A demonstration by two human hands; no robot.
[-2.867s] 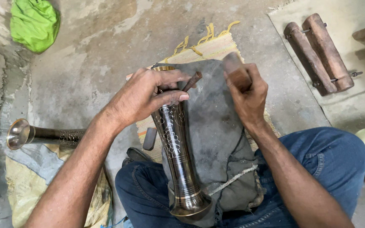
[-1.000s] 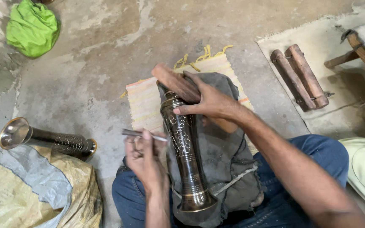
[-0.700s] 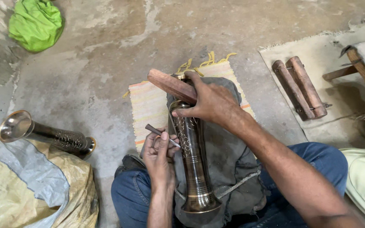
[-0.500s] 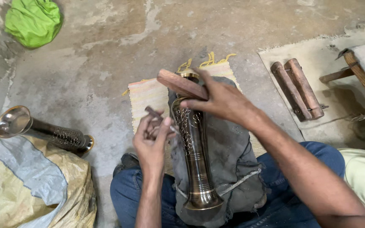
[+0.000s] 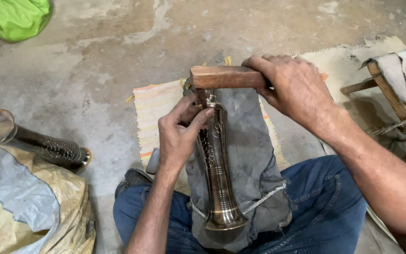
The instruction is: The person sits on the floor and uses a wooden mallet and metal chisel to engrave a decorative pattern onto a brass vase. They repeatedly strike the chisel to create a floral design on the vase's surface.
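A tall engraved brass vase lies lengthwise on a grey cloth pad over my lap in blue jeans, its flared foot toward me. My left hand rests against the vase's upper part, fingers pinched near the engraved band. They are closed around a thin metal punch that the fingers mostly hide. My right hand grips a wooden mallet block held crosswise just above the vase's far end.
A second patterned brass vase lies on the concrete floor at left, beside a yellow and white sack. A green cloth sits far left. A striped mat is under the pad. A wooden frame stands at right.
My left hand came up from beside my lap with the punch and closed in on the vase's upper part. My right hand swung the wooden block level above the vase's top.
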